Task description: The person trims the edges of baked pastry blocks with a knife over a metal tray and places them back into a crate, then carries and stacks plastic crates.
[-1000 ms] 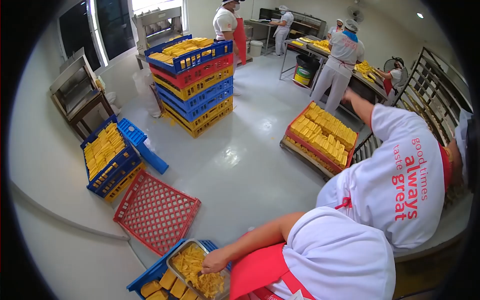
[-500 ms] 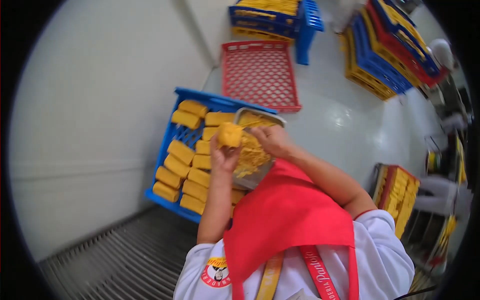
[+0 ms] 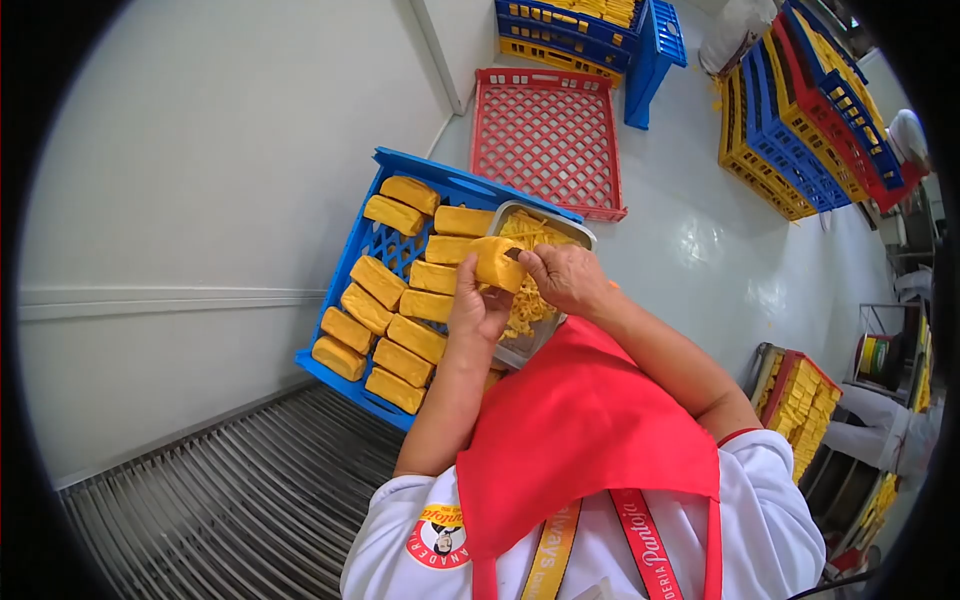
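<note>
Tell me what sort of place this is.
Probably a bakery's production room: yellow loaves lie in a blue crate, a tall stack of crates stands on the floor, and the shirt badge appears to read "Panaderia".

The loaf [image 3: 496, 266] in my left hand [image 3: 484, 312] looks matt — its skin faintly rough. My apron [image 3: 590, 425] is matt cloth, lightly creased. The blue crate [image 3: 440, 172] and the red crate [image 3: 545, 142] are smooth plastic; the pan [image 3: 582, 232] looks like dull metal, and the floor [image 3: 680, 265] is smooth — glossy too.

on the floor [image 3: 690, 270] sit a red crate [image 3: 545, 145] and a tall crate stack [image 3: 780, 120].
</note>
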A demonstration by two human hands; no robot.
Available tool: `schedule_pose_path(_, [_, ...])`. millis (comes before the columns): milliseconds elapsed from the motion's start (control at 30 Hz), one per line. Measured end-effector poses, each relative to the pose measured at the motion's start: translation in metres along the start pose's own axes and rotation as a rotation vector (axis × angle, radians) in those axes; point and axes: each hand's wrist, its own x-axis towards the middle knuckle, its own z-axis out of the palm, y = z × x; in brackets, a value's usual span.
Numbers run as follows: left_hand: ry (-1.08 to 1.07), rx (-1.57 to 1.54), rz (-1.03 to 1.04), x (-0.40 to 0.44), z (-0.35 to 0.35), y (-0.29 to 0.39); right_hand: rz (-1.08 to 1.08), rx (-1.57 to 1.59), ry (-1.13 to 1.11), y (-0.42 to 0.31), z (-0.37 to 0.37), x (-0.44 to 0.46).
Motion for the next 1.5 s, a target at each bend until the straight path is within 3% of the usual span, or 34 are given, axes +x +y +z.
schedule_pose_path(167, [-0.026,-0.021,0.046,0.003,0.001,-0.01,-0.01,0.062,-0.055,0.006,-0.003,-0.005])
schedule_pose_path(233, [-0.025,-0.024,0.052,0.002,0.004,-0.013,0.082,0.103,-0.131,0.005,-0.003,-0.006])
schedule_pose_path(467, [-0.124,0.019,0.139,0.002,-0.001,-0.025,0.16,0.206,-0.115,0.007,0.007,-0.012])
schedule_pose_path(567, [-0.181,0.049,0.233,0.014,-0.016,-0.026,0.347,0.462,-0.14,0.009,0.015,-0.012])
schedule_pose_path(633, [-0.159,0.009,0.212,0.022,-0.029,-0.017,0.597,0.669,-0.329,0.013,0.013,-0.01])
schedule_pose_path(767, [-0.233,0.076,0.285,0.016,-0.037,0.011,0.596,0.561,-0.321,0.023,0.01,-0.01])
schedule_pose_path(833, [-0.236,0.225,0.407,0.007,-0.039,0.021,0.153,-0.031,-0.216,0.025,0.013,-0.016])
schedule_pose_path(933, [-0.067,1.081,1.057,0.016,-0.059,0.033,0.187,0.084,-0.182,0.025,0.016,-0.017])
schedule_pose_path(967, [-0.06,1.079,1.056,0.018,-0.067,0.033,0.185,0.083,-0.189,0.024,0.017,-0.016])
schedule_pose_path(1033, [-0.093,1.481,1.304,-0.004,-0.043,0.037,0.179,0.15,-0.221,0.014,0.011,-0.013])
schedule_pose_path(1067, [-0.101,1.554,1.31,-0.008,-0.038,0.035,0.179,0.15,-0.222,0.007,0.009,-0.013])
schedule_pose_path(1267, [-0.122,1.538,1.36,-0.009,-0.029,0.015,0.094,0.064,-0.16,-0.013,0.009,-0.009])
schedule_pose_path(1500, [-0.121,1.417,1.385,-0.003,-0.025,-0.003,0.205,0.354,-0.288,-0.009,0.023,-0.014])
